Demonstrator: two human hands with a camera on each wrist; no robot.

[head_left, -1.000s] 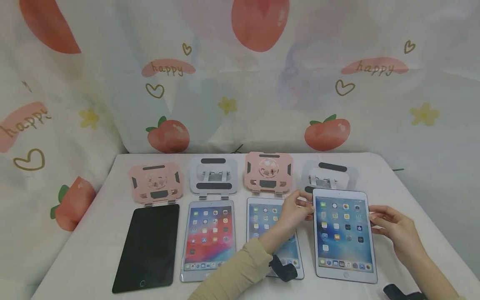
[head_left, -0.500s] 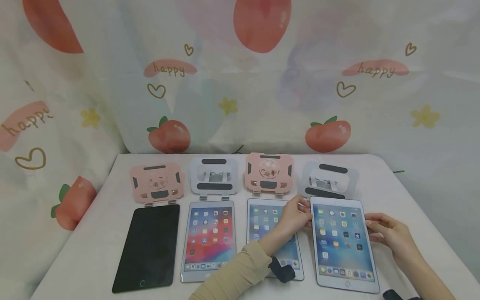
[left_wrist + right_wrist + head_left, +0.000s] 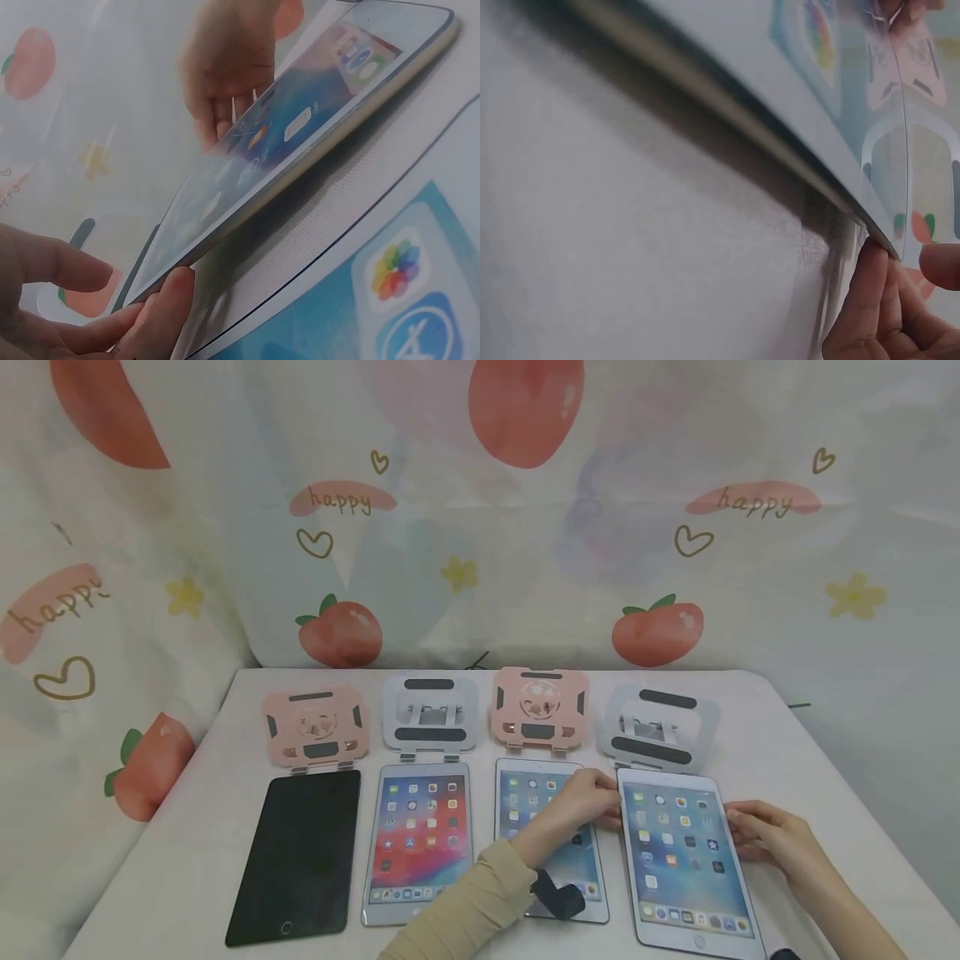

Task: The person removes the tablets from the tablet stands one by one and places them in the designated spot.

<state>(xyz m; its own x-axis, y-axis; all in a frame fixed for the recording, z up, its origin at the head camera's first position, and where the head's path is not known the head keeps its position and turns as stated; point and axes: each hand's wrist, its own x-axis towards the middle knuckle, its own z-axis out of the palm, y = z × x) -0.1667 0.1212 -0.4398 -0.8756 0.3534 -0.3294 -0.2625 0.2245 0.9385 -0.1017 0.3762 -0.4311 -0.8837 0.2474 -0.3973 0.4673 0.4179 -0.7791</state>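
A white-framed tablet (image 3: 686,860) with a lit blue home screen is held between both hands at the right of the row. My left hand (image 3: 577,806) grips its left edge near the top; in the left wrist view its fingers (image 3: 161,311) curl under the edge and the thumb is lifted off. From the other side, my right hand (image 3: 776,843) holds the right edge, with fingertips (image 3: 866,274) under it. A shadow gap beneath the tablet shows in both wrist views. Just behind its top edge lies a pale blue tablet stand (image 3: 651,750).
To the left lie a blue-screen tablet (image 3: 517,793), partly under the left forearm, a red-and-blue-screen tablet (image 3: 417,843) and a black tablet (image 3: 300,860). Behind these are a pink stand (image 3: 537,731), a pale blue stand (image 3: 430,734) and another pink stand (image 3: 321,749). Patterned cloth backs the white table.
Both hands have brought the tablet toward the table's front and lower, away from the pale blue stand, which now shows more fully. The other tablets and stands stay put.
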